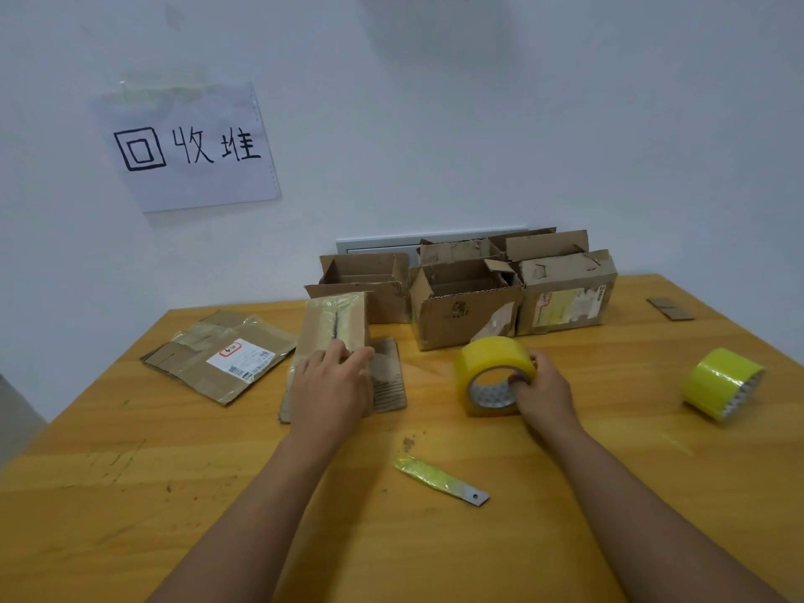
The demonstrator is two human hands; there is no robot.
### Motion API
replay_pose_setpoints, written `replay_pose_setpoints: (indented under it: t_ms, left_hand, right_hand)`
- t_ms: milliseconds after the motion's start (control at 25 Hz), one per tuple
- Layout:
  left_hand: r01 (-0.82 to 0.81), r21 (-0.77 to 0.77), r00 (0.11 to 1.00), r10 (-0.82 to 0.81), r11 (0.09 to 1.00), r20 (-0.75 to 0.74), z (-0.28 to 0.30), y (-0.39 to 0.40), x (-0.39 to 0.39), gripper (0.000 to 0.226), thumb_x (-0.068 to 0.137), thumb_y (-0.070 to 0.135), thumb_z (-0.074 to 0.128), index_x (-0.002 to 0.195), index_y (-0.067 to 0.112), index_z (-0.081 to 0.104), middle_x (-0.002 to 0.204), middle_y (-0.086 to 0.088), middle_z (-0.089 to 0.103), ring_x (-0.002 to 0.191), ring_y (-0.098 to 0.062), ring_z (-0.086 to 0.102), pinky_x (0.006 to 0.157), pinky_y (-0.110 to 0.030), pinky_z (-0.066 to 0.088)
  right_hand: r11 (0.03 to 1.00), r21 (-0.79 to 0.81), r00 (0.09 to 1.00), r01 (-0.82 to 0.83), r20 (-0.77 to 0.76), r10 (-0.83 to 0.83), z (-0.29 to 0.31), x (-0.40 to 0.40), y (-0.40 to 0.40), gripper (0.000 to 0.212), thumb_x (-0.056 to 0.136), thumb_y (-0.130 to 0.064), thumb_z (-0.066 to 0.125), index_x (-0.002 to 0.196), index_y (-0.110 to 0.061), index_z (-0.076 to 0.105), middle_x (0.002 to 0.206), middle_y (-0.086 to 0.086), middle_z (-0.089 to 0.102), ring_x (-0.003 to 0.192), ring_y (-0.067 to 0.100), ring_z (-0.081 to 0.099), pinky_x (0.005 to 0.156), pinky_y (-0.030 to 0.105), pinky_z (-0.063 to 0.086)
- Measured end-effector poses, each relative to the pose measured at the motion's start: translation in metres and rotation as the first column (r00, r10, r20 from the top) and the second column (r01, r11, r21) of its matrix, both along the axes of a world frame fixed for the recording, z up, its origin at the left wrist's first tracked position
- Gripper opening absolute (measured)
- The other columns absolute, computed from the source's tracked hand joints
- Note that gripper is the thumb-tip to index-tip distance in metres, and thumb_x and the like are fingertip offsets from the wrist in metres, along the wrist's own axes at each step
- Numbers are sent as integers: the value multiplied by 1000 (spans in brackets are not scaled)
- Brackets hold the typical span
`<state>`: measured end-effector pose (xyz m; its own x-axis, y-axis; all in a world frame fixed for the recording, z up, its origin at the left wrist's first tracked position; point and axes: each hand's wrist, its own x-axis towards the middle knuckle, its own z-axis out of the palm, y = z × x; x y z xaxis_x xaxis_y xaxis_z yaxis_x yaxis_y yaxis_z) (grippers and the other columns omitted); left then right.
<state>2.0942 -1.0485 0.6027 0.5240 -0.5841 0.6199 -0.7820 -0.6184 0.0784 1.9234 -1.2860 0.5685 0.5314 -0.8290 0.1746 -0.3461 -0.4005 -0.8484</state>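
My left hand (328,387) lies flat on a folded, flattened cardboard box (335,326) in the middle of the wooden table (130,493), fingers straight and pressing it down. My right hand (541,387) grips a roll of yellow packing tape (489,363) standing on its edge just right of that box, with fingers hooked into the core. A blade wrapped partly in yellow tape (441,480) lies on the table between my forearms.
A second yellow tape roll (722,385) sits at the right. Another flattened box with a white label (219,356) lies at the left. Several open cardboard boxes (465,306) stand along the far edge by the wall. Cardboard scraps (670,309) lie far right.
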Motion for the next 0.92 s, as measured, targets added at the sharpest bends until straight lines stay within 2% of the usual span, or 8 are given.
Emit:
replay_pose_setpoints:
  t_ms: [160, 280, 400, 520, 600, 680, 720, 920]
  left_hand:
    - [-16, 44, 999, 18, 999, -44, 6, 2, -1, 27, 94, 27, 59, 121, 29, 63, 104, -1, 59, 91, -23, 59, 73, -36, 43]
    - [-27, 83, 998, 32, 996, -60, 9, 1, -4, 30, 97, 28, 54, 125, 30, 61, 110, -2, 59, 98, -23, 58, 79, -37, 44]
    - [-16, 62, 999, 19, 998, -37, 6, 1, -7, 27, 92, 20, 60, 118, 25, 64, 105, -7, 60, 93, -30, 60, 78, -40, 46]
    - [-15, 53, 999, 17, 998, -34, 4, 2, -7, 29, 92, 20, 62, 120, 25, 64, 105, -8, 62, 93, -31, 60, 80, -42, 47]
    - [-12, 47, 999, 14, 999, -47, 4, 2, -7, 31, 93, 20, 61, 123, 25, 63, 108, -8, 62, 97, -31, 60, 83, -43, 47]
    - [-4, 49, 998, 7, 999, -62, 4, 3, -6, 32, 94, 21, 60, 126, 26, 62, 109, -8, 62, 99, -31, 59, 85, -44, 47]
    - [4, 46, 998, -1, 999, -63, 4, 4, -5, 33, 94, 21, 60, 126, 26, 61, 109, -8, 62, 99, -31, 60, 85, -44, 47]
    - [10, 11, 999, -9, 1000, -52, 0, 5, -3, 34, 94, 23, 61, 128, 26, 60, 109, -6, 62, 100, -28, 60, 85, -43, 48]
  right_hand:
    - [995, -79, 997, 55, -52, -59, -3, -10, -18, 32, 92, -7, 58, 124, -9, 56, 109, 16, 61, 100, 37, 56, 73, 35, 39]
    - [999, 18, 997, 46, -64, -45, -4, -7, -23, 38, 92, -11, 61, 129, -11, 53, 118, 17, 59, 107, 38, 55, 78, 37, 43]
    - [988, 96, 993, 120, -32, -118, 4, -15, -4, 72, 85, -16, 70, 146, -15, 32, 143, 16, 35, 121, 36, 43, 91, 43, 44]
    - [908, -397, 989, 137, 106, -103, 2, -25, 44, 62, 79, -19, 66, 135, -8, 40, 131, 15, 38, 116, 31, 39, 95, 47, 42]
    - [849, -453, 962, -274, -141, 235, 6, -28, 84, 44, 88, -35, 56, 126, -13, 49, 120, 4, 47, 110, 21, 45, 93, 39, 43]
    - [715, -274, 694, -644, -602, 395, 7, -23, 108, 45, 96, -51, 44, 127, -19, 49, 121, 1, 50, 112, 21, 48, 90, 37, 43]
    - [664, -256, 594, -702, -724, 350, 7, -19, 114, 46, 97, -52, 42, 129, -19, 48, 122, 3, 51, 113, 23, 48, 89, 39, 43]
    - [580, -294, 487, -760, -848, 208, 25, -4, 128, 31, 102, -25, 34, 113, -7, 56, 112, 15, 59, 99, 34, 58, 71, 39, 40]
